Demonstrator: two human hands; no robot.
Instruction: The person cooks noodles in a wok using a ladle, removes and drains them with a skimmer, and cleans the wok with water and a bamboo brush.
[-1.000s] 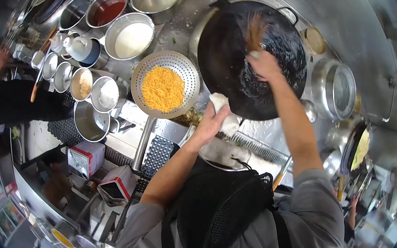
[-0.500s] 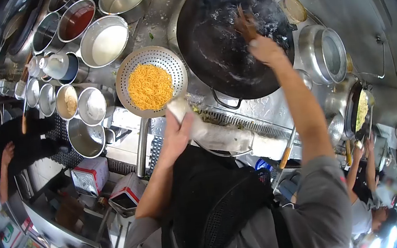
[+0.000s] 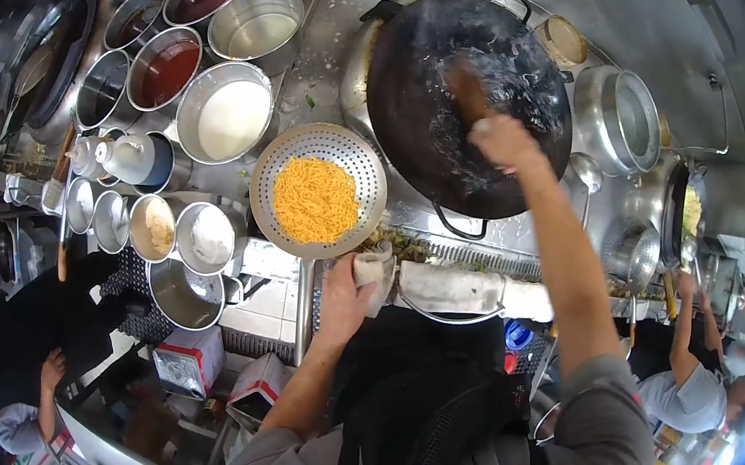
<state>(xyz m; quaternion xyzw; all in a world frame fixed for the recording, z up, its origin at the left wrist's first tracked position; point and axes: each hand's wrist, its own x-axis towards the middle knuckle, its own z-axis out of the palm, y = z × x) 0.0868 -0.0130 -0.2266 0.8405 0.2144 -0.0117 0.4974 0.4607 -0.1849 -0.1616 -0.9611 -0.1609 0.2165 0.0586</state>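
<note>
My right hand is closed round a brown brush, blurred by motion, whose far end is inside the large black wok. Water splashes and swirls in the wok. My left hand grips a whitish cloth at the counter's front edge, just below a perforated strainer. Yellow noodles lie in the strainer, and its metal handle runs down beside my left hand.
Metal pots of red sauce and white liquid stand at upper left, above smaller powder bowls. Stacked metal pots and a ladle are right of the wok. Co-workers appear at both sides.
My left hand with the cloth has moved from the wok's front rim leftward to below the strainer. My right hand still moves the brush in the wok. The head view has shifted.
</note>
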